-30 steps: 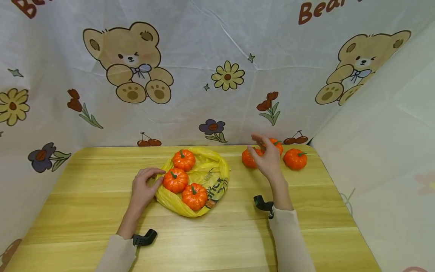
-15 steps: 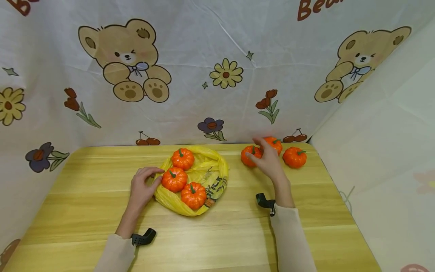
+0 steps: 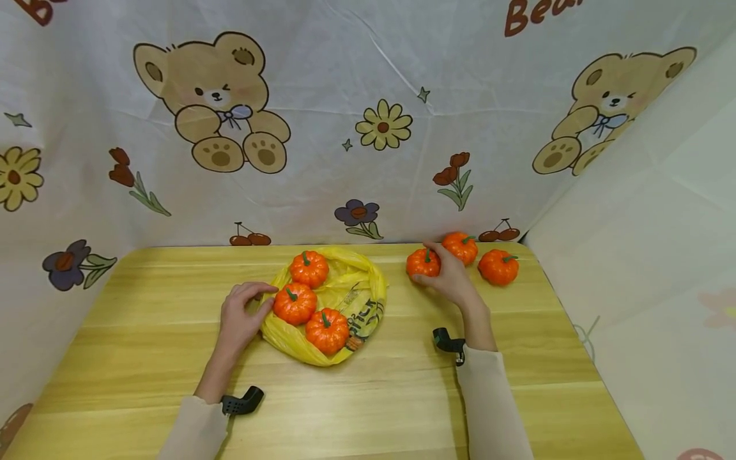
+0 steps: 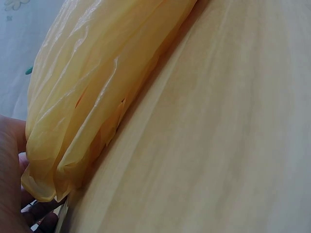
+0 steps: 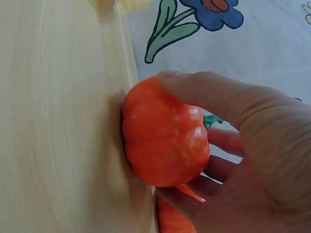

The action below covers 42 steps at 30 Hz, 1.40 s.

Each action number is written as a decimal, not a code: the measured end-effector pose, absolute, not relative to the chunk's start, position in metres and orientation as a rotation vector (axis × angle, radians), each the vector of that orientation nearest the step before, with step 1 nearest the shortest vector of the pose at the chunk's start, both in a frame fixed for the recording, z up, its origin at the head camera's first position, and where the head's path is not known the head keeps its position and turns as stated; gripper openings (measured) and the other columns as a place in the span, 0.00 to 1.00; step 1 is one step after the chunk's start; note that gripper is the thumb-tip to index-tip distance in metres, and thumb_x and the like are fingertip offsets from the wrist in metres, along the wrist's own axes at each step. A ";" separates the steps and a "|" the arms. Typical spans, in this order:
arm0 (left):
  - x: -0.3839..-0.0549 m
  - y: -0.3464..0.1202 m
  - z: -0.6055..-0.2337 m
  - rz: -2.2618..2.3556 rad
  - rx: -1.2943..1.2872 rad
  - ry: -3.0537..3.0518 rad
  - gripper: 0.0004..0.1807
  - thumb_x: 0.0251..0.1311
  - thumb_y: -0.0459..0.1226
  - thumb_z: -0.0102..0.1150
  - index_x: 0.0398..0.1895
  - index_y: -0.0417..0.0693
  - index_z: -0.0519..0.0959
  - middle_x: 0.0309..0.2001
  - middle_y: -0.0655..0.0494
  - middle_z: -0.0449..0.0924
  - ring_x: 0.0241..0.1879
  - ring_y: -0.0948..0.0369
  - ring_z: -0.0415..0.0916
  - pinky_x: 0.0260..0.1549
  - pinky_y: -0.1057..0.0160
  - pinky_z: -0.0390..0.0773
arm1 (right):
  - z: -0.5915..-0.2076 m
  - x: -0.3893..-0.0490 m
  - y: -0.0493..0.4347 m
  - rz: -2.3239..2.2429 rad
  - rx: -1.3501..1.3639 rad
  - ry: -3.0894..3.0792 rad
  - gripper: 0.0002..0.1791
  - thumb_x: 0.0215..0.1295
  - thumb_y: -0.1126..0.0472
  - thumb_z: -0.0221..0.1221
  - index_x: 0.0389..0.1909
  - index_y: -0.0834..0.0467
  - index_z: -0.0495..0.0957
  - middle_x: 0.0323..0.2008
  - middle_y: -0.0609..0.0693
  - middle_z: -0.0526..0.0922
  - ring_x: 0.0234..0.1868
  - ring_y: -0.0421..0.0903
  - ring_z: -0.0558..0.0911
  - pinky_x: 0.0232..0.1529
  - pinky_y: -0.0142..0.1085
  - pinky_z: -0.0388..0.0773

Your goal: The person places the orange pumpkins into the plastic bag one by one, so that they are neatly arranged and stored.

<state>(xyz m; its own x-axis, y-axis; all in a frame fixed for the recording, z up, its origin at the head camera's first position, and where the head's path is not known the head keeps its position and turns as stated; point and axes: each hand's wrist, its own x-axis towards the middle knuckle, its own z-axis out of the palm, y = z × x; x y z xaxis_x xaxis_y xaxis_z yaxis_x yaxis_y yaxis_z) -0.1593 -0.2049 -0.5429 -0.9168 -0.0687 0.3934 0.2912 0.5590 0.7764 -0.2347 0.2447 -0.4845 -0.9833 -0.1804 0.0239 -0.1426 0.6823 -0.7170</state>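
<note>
My right hand is around a small orange pumpkin at the table's back right. In the right wrist view, the thumb lies over one side of that pumpkin and the fingers curl behind it, near its green stem. A yellow plastic bag with its mouth spread wide sits mid-table. Three more orange pumpkins lie in it, one of them a middle pumpkin. My left hand holds the bag's left rim between thumb and fingers. In the left wrist view, the gathered plastic of the bag meets those fingers, partly hidden.
Two other pumpkins stand beyond my right hand: one back pumpkin against the curtain and one right pumpkin. A white bear-print curtain rises behind the wooden table. A pale sheet borders the right side.
My right hand has come down and closed around the left pumpkin of the back-right group. My left hand stays at the bag's rim. The view shifted slightly.
</note>
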 end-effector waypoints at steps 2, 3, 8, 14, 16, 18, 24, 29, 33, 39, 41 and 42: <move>-0.159 -0.205 -0.542 -1.304 -0.181 -2.418 0.10 0.60 0.25 0.69 0.44 0.41 0.89 0.47 0.43 0.88 0.42 0.55 0.71 0.46 0.60 0.65 | -0.486 -0.235 0.247 -1.198 -0.281 2.831 0.48 0.60 0.57 0.76 0.78 0.60 0.64 0.74 0.64 0.70 0.74 0.65 0.69 0.76 0.62 0.61; -0.159 -0.205 -0.542 -1.301 -0.181 -2.418 0.11 0.60 0.25 0.69 0.44 0.41 0.89 0.47 0.43 0.88 0.42 0.55 0.71 0.46 0.60 0.65 | -0.487 -0.236 0.248 -1.198 -0.287 2.826 0.48 0.59 0.58 0.76 0.78 0.60 0.64 0.74 0.64 0.70 0.74 0.66 0.69 0.76 0.62 0.61; -0.159 -0.205 -0.543 -1.298 -0.182 -2.419 0.11 0.59 0.25 0.69 0.43 0.42 0.89 0.47 0.44 0.88 0.41 0.55 0.71 0.46 0.60 0.65 | -0.491 -0.236 0.253 -1.219 -0.315 2.802 0.50 0.57 0.59 0.78 0.77 0.62 0.63 0.73 0.65 0.70 0.73 0.66 0.69 0.76 0.63 0.60; -0.160 -0.205 -0.543 -1.307 -0.183 -2.416 0.11 0.59 0.25 0.69 0.44 0.42 0.89 0.47 0.43 0.88 0.42 0.55 0.71 0.46 0.59 0.65 | -0.492 -0.235 0.255 -1.276 -0.277 2.779 0.51 0.56 0.57 0.79 0.77 0.62 0.63 0.73 0.66 0.70 0.73 0.66 0.69 0.76 0.62 0.60; -0.160 -0.205 -0.543 -1.310 -0.184 -2.414 0.11 0.59 0.25 0.69 0.44 0.42 0.89 0.47 0.43 0.88 0.42 0.55 0.71 0.46 0.59 0.65 | -0.492 -0.235 0.255 -1.284 -0.250 2.783 0.51 0.55 0.56 0.79 0.76 0.63 0.63 0.72 0.66 0.70 0.73 0.65 0.70 0.77 0.61 0.60; -0.160 -0.206 -0.542 -1.306 -0.188 -2.412 0.11 0.59 0.24 0.69 0.44 0.41 0.89 0.47 0.43 0.88 0.42 0.55 0.72 0.46 0.59 0.65 | -0.493 -0.235 0.254 -1.299 -0.230 2.786 0.51 0.55 0.55 0.80 0.75 0.64 0.63 0.71 0.67 0.71 0.72 0.64 0.70 0.77 0.59 0.60; -0.160 -0.206 -0.542 -1.296 -0.189 -2.414 0.11 0.59 0.25 0.69 0.44 0.42 0.89 0.47 0.44 0.88 0.42 0.56 0.71 0.46 0.60 0.66 | -0.493 -0.235 0.252 -1.337 -0.237 2.805 0.48 0.56 0.54 0.79 0.73 0.63 0.65 0.70 0.66 0.73 0.72 0.63 0.71 0.76 0.59 0.61; -0.160 -0.206 -0.543 -1.299 -0.187 -2.415 0.11 0.59 0.25 0.69 0.44 0.42 0.89 0.47 0.44 0.88 0.42 0.57 0.71 0.46 0.60 0.66 | -0.494 -0.237 0.250 -1.356 -0.227 2.822 0.47 0.58 0.51 0.78 0.73 0.61 0.65 0.71 0.64 0.72 0.72 0.62 0.71 0.75 0.59 0.64; -0.160 -0.205 -0.543 -1.302 -0.188 -2.414 0.11 0.59 0.25 0.69 0.44 0.41 0.89 0.47 0.44 0.88 0.42 0.57 0.71 0.46 0.60 0.65 | -0.493 -0.236 0.247 -1.396 -0.230 2.816 0.47 0.58 0.51 0.78 0.73 0.61 0.64 0.71 0.63 0.72 0.71 0.62 0.72 0.74 0.59 0.67; -0.159 -0.205 -0.542 -1.309 -0.185 -2.407 0.11 0.59 0.24 0.69 0.44 0.41 0.89 0.47 0.43 0.88 0.41 0.56 0.71 0.46 0.61 0.65 | -0.490 -0.237 0.242 -1.457 -0.259 2.821 0.48 0.57 0.49 0.78 0.74 0.58 0.65 0.71 0.62 0.73 0.71 0.59 0.73 0.73 0.57 0.69; -0.159 -0.205 -0.542 -1.311 -0.184 -2.407 0.11 0.59 0.24 0.69 0.44 0.41 0.89 0.47 0.43 0.88 0.41 0.56 0.71 0.46 0.61 0.65 | -0.489 -0.237 0.241 -1.492 -0.267 2.830 0.47 0.57 0.49 0.79 0.73 0.57 0.66 0.70 0.61 0.74 0.71 0.58 0.73 0.74 0.56 0.68; -0.159 -0.204 -0.542 -1.313 -0.182 -2.408 0.11 0.59 0.24 0.69 0.44 0.41 0.89 0.47 0.43 0.88 0.41 0.56 0.71 0.46 0.61 0.65 | -0.489 -0.237 0.240 -1.508 -0.271 2.835 0.47 0.56 0.49 0.79 0.73 0.57 0.67 0.70 0.61 0.75 0.71 0.58 0.73 0.73 0.56 0.69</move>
